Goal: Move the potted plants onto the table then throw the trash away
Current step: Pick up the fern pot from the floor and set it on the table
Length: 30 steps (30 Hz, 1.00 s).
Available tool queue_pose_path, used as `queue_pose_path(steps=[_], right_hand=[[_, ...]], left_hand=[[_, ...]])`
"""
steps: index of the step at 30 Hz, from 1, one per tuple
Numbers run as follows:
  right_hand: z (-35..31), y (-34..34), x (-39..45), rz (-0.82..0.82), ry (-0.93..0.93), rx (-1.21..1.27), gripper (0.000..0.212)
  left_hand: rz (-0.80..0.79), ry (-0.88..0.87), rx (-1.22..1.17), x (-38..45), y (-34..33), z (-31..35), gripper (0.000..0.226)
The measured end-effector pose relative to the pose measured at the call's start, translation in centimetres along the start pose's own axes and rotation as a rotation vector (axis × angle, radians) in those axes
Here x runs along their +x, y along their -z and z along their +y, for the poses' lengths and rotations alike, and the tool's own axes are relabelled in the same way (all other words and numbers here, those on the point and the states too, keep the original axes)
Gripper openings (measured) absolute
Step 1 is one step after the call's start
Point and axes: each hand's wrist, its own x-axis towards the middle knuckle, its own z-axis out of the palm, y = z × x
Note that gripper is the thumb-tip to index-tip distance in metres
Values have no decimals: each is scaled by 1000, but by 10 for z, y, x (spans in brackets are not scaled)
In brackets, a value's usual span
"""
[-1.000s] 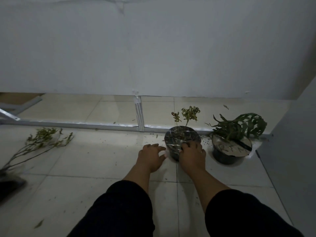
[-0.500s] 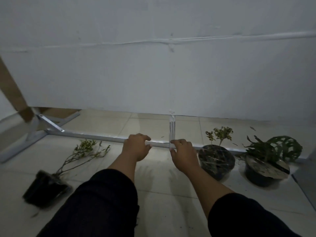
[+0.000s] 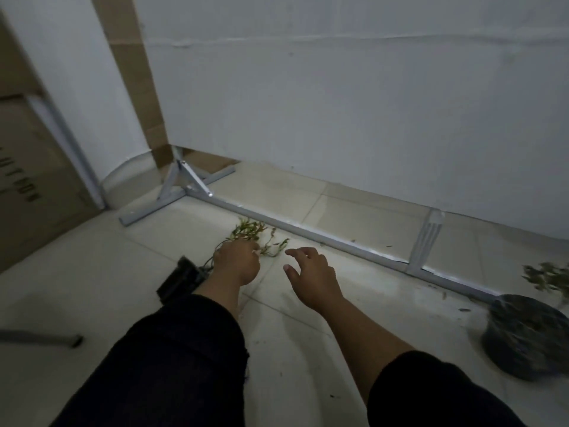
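A small black pot (image 3: 178,280) lies tipped over on the tiled floor, its thin leafy stems (image 3: 257,235) stretching up and right. My left hand (image 3: 235,263) rests over those stems with curled fingers; whether it grips them is hidden. My right hand (image 3: 311,272) hovers just to the right, fingers apart and holding nothing. At the right edge a second round dark pot (image 3: 529,334) stands upright with a small leafy plant (image 3: 546,277).
A white partition panel (image 3: 338,118) on a grey metal frame (image 3: 308,232) runs behind the plants. A cardboard box (image 3: 27,180) stands at the left. A grey metal leg (image 3: 40,337) pokes in at the lower left. Bits of leaf litter dot the tiles.
My view and both hands have swung left, away from the upright pot and over to the tipped plant. The left hand now covers its stems, and the right hand has opened.
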Motion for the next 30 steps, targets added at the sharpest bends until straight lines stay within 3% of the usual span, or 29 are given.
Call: queue_pose_path(steps=[8, 15, 23, 26, 30], right_hand=[[-25, -87, 38, -181, -2, 30, 50], [-45, -145, 52, -309, 19, 47, 54], [-65, -185, 41, -383, 9, 323, 63], [-73, -193, 42, -401, 26, 339, 60], [-83, -192, 47, -380, 33, 467, 62]], left_hand=[[-35, 250, 12, 27, -24, -85, 56], [-130, 469, -219, 40, -40, -127, 46], [127, 744, -427, 40, -30, -153, 42], [139, 829, -464, 37, -26, -162, 45], [115, 798, -511, 36, -25, -166, 47]])
